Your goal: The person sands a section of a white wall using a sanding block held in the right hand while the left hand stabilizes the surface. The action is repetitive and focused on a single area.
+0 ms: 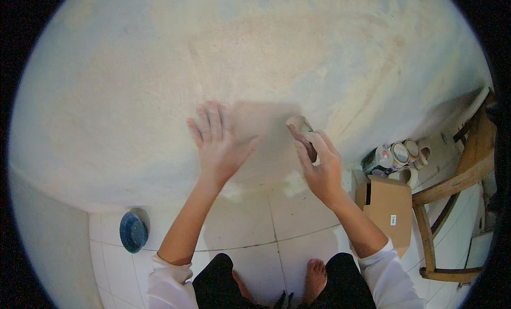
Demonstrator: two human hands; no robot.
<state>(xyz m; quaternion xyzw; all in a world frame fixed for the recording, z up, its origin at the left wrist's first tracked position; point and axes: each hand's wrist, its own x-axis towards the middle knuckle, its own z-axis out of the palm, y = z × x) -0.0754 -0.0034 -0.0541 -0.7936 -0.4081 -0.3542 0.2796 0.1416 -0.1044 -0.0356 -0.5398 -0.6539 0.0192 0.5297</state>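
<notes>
A plastered wall [255,61] with patches of cream, pale blue and grey fills the upper view. My left hand [217,143] lies palm against it, fingers spread and pointing upward, holding nothing. White dust coats its fingers. To its right, my right hand [321,161] grips a folded, worn sheet that looks like sandpaper [305,137], brown on one side and pale on the other. Fingers and thumb pinch the sheet at the wall; whether its hidden face touches the surface I cannot tell. A soft shadow falls on the wall between my hands.
A blue bowl [133,232] sits on the white tiled floor [243,221] at the left. Toward the right are a cardboard box [389,217], several paint cans [399,153], a tape roll [408,175] and a wooden chair [451,181]. My bare feet [315,279] stand below.
</notes>
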